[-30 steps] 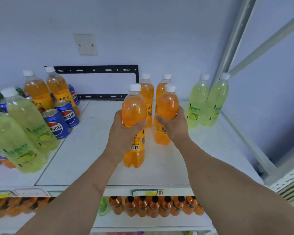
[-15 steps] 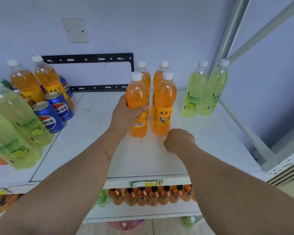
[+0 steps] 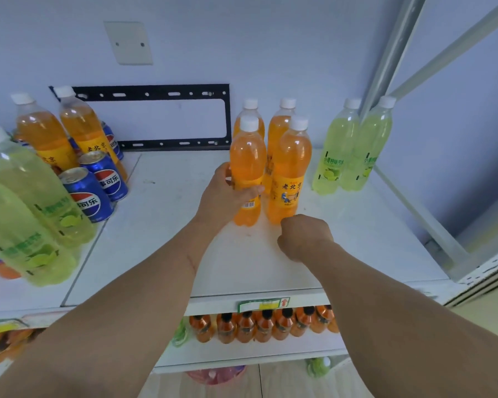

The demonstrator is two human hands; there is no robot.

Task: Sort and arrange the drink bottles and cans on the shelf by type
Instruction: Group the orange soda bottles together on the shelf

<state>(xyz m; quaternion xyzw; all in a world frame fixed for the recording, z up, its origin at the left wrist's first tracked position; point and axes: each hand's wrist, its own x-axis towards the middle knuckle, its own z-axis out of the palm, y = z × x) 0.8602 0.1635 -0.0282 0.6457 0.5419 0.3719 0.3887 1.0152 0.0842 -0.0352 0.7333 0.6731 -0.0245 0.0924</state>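
a: which step was it?
b: placing orange soda. left hand (image 3: 224, 196) was wrapped round the front-left orange bottle (image 3: 247, 173), thumb across the label. bottle stood upright on the shelf (image 3: 342, 254), just beside the front-right orange bottle (image 3: 291, 173). looked set down, not released.
a: right hand?
b: right hand (image 3: 302, 237) was curled into a loose fist, holding nothing, near the base of the front-right bottle. contact there i couldn't tell.
a: next move?
b: my guess: let go without tipping it, then fetch the two stray orange bottles (image 3: 64, 133) from the mixed pile on the left. reach past cans carefully, they're crowded.
a: counts?
b: orange cluster in the middle: four, two front, two behind. left pile: two orange, at least two big lime bottles (image 3: 35, 202), two pepsi cans (image 3: 98, 188) clearly, more blue cans partly hidden behind, number unclear. right side: two lime bottles (image 3: 348, 150) together. lower shelf had a row of small orange bottles (image 3: 259, 326), too packed to count.
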